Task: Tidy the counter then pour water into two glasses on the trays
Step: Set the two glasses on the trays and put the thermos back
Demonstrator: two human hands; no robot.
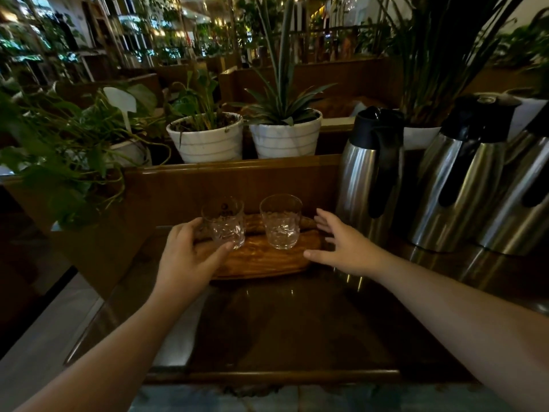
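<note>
Two clear cut-glass tumblers stand on wooden trays (261, 260) at the back of a dark glossy counter. My left hand (190, 260) curls around the left glass (224, 223), thumb at its base and fingers behind it. The right glass (280, 221) stands upright and looks empty. My right hand (341, 245) hovers open beside the trays' right end, fingers spread, touching nothing I can see. A second tray (255, 223) shows behind the front one.
Three steel thermos jugs with black tops stand at the right; the nearest (368, 176) is just behind my right hand. White plant pots (208, 138) (286, 136) sit on a ledge behind a wooden back wall. The counter (282, 328) drops off at the left.
</note>
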